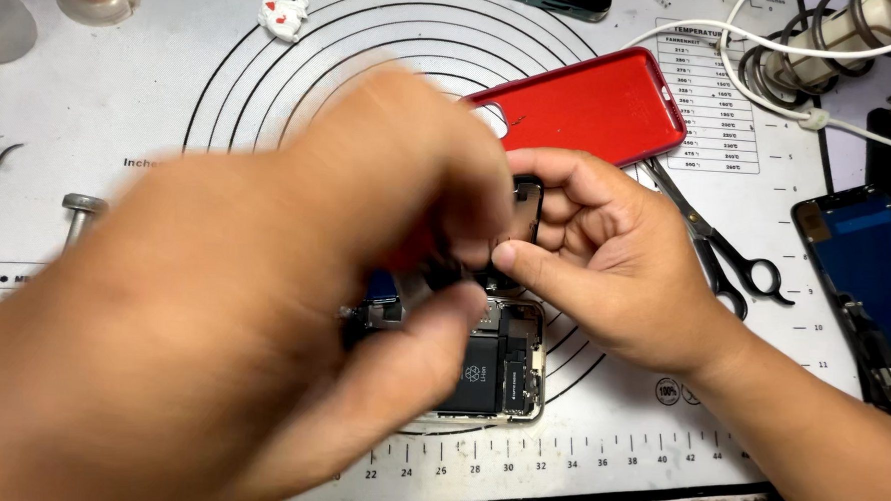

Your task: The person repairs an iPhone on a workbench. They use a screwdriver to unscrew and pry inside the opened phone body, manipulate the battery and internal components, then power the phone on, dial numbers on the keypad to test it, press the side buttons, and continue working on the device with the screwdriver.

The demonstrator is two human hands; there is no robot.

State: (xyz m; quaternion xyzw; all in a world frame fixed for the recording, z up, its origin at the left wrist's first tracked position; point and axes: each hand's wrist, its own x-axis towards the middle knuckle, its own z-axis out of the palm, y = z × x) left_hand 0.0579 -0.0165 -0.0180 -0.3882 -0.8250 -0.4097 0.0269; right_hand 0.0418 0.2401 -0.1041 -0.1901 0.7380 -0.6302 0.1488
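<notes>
Two hands meet just above the opened phone point(495, 368): right hand point(605, 263) pinches a small dark part point(526, 206) by its edges, blurred left hand point(366, 227) looks closed beside it, grip unclear; part seems light, thin, fragile—hold edges only.

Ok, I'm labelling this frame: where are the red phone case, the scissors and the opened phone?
red phone case point(592, 107), head view, middle of its back.
scissors point(728, 258), head view, on the black handles.
opened phone point(500, 368), head view, on the exposed black battery.
</notes>
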